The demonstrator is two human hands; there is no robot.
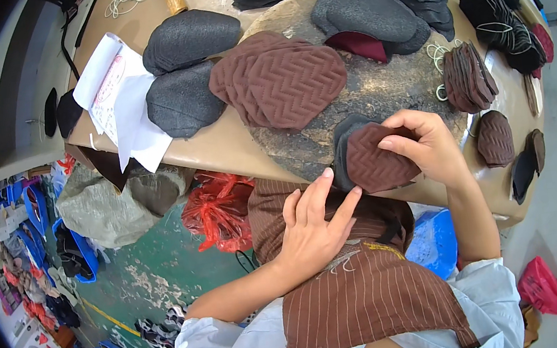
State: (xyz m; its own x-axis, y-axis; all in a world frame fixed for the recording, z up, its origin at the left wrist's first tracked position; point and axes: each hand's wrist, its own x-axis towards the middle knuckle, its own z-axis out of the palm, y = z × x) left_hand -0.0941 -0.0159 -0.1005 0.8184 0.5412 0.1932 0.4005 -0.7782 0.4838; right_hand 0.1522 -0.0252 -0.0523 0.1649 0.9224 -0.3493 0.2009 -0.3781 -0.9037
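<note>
My right hand (431, 145) pinches a brown fabric piece with zigzag stitching (374, 159) between thumb and fingers at the front edge of the table. Under its left side a dark grey felt piece (343, 149) sticks out. My left hand (313, 225) has its fingers stretched out, with the tips at or just beside the lower left edge of these pieces; whether they touch is hard to tell. Behind them a fanned stack of brown zigzag-stitched pieces (288, 79) lies on a worn round wooden board (393, 90).
Stacks of dark grey felt pieces (367, 17) lie around the board, beside written paper sheets (120, 103) at left. Bundled brown pieces (470, 81) and tied black bundles (500, 21) are at right. Below the table are a red plastic bag (219, 209) and a blue bin (433, 242).
</note>
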